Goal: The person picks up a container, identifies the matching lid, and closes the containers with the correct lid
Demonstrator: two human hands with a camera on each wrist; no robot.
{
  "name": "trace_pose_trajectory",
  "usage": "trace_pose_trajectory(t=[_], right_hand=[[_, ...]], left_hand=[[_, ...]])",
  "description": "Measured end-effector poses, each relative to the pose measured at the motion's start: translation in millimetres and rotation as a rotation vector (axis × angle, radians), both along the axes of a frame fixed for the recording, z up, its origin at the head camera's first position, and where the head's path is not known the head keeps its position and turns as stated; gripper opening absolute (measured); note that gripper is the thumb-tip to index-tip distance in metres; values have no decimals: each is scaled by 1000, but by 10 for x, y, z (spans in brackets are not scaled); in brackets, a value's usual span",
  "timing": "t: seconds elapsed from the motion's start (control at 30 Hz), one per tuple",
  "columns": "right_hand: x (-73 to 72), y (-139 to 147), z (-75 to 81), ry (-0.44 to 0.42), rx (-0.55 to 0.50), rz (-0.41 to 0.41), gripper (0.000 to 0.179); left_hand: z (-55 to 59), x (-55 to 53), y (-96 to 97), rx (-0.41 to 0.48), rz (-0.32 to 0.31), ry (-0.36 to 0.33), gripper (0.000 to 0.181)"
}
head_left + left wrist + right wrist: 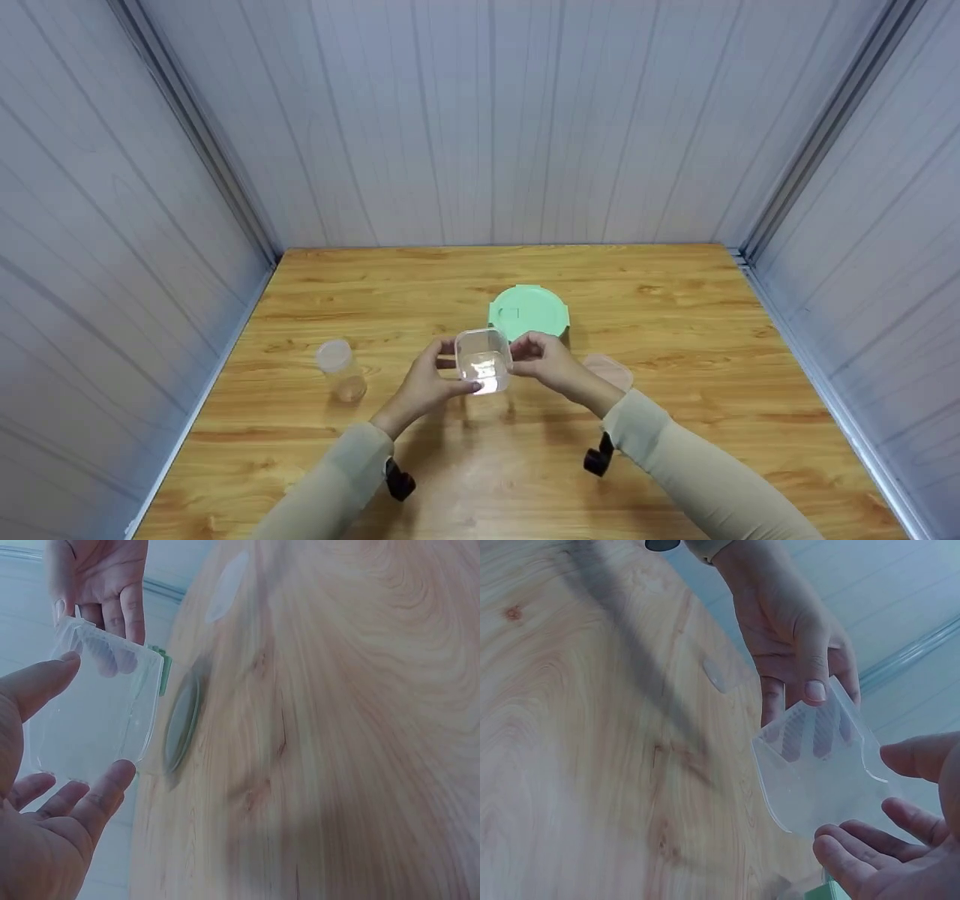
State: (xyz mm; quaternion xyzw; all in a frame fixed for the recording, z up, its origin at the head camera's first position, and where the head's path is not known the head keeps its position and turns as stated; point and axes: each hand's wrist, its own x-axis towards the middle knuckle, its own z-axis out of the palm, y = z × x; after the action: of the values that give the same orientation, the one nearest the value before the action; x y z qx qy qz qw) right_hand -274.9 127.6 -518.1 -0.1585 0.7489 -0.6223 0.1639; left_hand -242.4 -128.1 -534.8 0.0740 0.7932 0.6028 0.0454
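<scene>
A clear square plastic container (484, 358) is held up above the table between both hands, its open top tilted toward the head camera. My left hand (429, 382) grips its left side, with the thumb at the near rim and the fingers spread behind, as the left wrist view shows. On the opposite side, my right hand (553, 364) holds the container's right edge between thumb and fingers. Through the clear wall (817, 784) in the right wrist view, the left fingers are visible. A round container with a mint-green lid (529, 311) stands just behind the hands.
To the left stands a clear cylindrical jar (341, 369) with a whitish lid. A flat translucent square lid (609, 370) lies beyond the right forearm, partly hidden by it. Pale panel walls (480, 135) enclose the wooden table (480, 480) at the back and sides.
</scene>
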Motion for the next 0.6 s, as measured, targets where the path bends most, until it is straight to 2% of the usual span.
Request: trace_pose_trajectory(t=[0.13, 0.33, 0.6], right_hand=[[24, 72, -33, -2, 6, 11, 29], [58, 172, -61, -7, 42, 13, 30], [83, 274, -90, -52, 37, -2, 28]], left_hand=[[-17, 14, 39, -25, -22, -4, 73], [-44, 35, 113, -17, -52, -2, 74], [-88, 40, 208, -22, -84, -28, 76]])
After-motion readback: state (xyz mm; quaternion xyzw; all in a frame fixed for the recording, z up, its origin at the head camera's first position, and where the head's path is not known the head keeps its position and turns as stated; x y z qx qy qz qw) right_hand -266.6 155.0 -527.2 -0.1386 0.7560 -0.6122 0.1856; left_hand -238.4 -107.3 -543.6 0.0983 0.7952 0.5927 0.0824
